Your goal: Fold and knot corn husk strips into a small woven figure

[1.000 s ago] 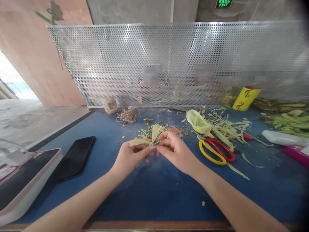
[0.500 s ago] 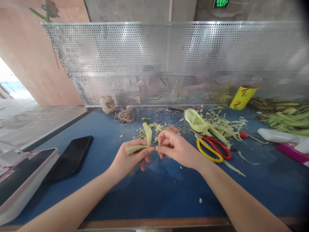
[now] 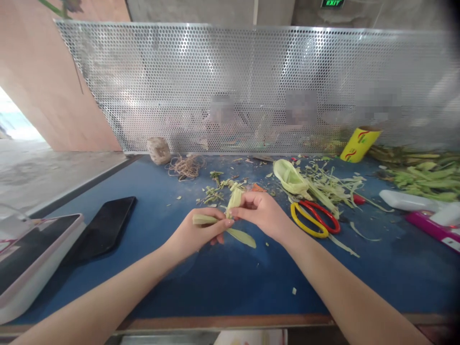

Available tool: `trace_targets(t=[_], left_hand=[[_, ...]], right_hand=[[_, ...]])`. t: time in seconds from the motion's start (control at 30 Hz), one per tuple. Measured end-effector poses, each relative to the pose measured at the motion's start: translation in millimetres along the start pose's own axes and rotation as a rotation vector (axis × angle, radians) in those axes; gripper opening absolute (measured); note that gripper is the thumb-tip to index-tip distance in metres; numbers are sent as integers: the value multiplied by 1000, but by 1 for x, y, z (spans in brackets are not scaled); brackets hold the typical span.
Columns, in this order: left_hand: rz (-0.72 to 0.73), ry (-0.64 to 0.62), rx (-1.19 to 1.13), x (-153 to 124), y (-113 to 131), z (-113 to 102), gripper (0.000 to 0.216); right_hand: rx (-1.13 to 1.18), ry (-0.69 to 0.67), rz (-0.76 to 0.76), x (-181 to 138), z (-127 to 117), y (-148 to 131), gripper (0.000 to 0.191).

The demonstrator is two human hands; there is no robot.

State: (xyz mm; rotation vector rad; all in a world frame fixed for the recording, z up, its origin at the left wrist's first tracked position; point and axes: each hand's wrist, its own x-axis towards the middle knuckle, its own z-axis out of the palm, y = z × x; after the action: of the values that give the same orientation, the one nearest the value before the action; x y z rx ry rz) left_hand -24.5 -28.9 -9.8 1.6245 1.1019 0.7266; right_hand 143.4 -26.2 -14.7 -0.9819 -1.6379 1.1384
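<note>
My left hand (image 3: 201,231) is closed on pale green corn husk strips (image 3: 245,238), gripped between thumb and fingers. One strip end lies across its index finger, and another sticks out low to the right. Pinched in my right hand (image 3: 259,209) is the upright strip of the same piece, just above the left thumb. The two hands almost touch over the blue table. Where the strips cross is partly hidden by fingers. Scissors (image 3: 311,219) with one yellow and one red handle lie right of my right hand, partly under husk shreds.
A cupped husk (image 3: 290,177) and shreds lie behind the scissors. At the back stand a tan lump (image 3: 158,150), tangled twine (image 3: 186,167) and a yellow roll (image 3: 360,144). A black phone (image 3: 104,227) lies left. Behind a perforated metal screen (image 3: 161,86), people are faintly visible.
My right hand has taken hold of the upright strip and tilts it to the right. A strip end now shows below the hands, pointing right. The camera view has shifted slightly.
</note>
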Motion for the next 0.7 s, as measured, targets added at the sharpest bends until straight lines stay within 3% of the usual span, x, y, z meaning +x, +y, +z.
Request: trace_targets(t=[0.3,0.5,0.63,0.7], left_hand=[[-55,-101,-22,-4,4,0,22],[38,-26,-135,-6,8,-5,25],[19,-47,-249,-6,7,-8,78],[25,-46,-254,-6,3,-9,89]], right_hand=[[24,19,10,-4,1,-5,22],[179,55,52,-3,-2,-5,23],[175,-64,101,-5,-2,-5,26],[101,-154,116,-7,1,-4,33]])
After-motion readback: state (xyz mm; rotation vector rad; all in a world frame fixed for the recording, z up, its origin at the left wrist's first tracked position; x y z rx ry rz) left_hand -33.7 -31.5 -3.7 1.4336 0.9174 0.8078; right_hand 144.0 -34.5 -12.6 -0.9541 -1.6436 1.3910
